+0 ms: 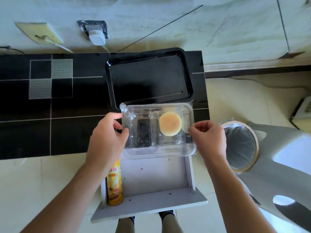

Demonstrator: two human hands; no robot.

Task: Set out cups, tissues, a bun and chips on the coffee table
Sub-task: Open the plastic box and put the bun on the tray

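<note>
Hands are pinching a clear box by its short ends, left hand and right hand keeping it level so the bun inside is lying flat, over the bench edge beside the tray, probably its destination. Chips are waiting on the shelf below.

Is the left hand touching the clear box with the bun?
Touching. The head view shows the left hand pinching the left edge of the clear box.
</note>
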